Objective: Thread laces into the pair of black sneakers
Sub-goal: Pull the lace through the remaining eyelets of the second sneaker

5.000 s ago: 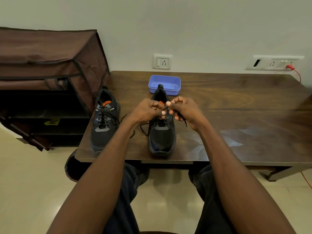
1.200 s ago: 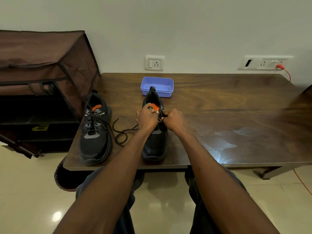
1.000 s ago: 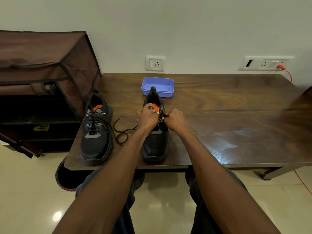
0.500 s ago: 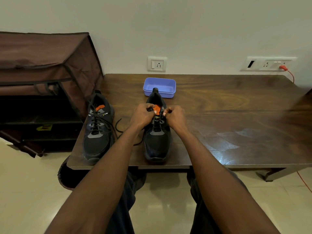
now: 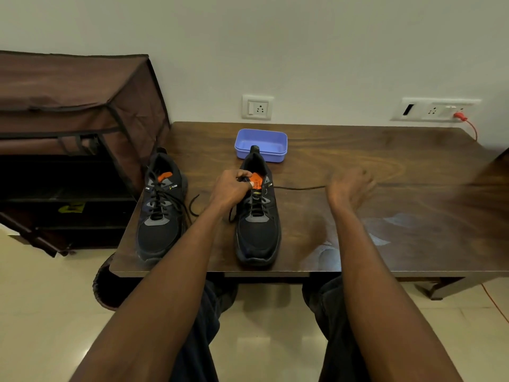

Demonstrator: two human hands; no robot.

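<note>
Two black sneakers stand on the dark wooden table point(image 5: 371, 238), toes toward me. The left sneaker point(image 5: 159, 219) is laced, and a loose lace end lies beside it. The right sneaker point(image 5: 259, 235) has lace crossed through its lower eyelets. My left hand point(image 5: 230, 188) grips its tongue by the orange tag. My right hand point(image 5: 348, 190) is blurred, out to the right of the shoe. A black lace point(image 5: 300, 188) runs taut from the shoe's top eyelet to that hand.
A blue plastic tray point(image 5: 275, 155) sits just behind the right sneaker. A brown fabric shoe rack point(image 5: 68, 106) stands against the table's left side. Wall sockets and a red cable point(image 5: 468, 124) are at the back right. My knees are under the table's front edge.
My right hand has swung away from the shoe to the right, drawing the lace out straight across the table. My left hand stays on the tongue.
</note>
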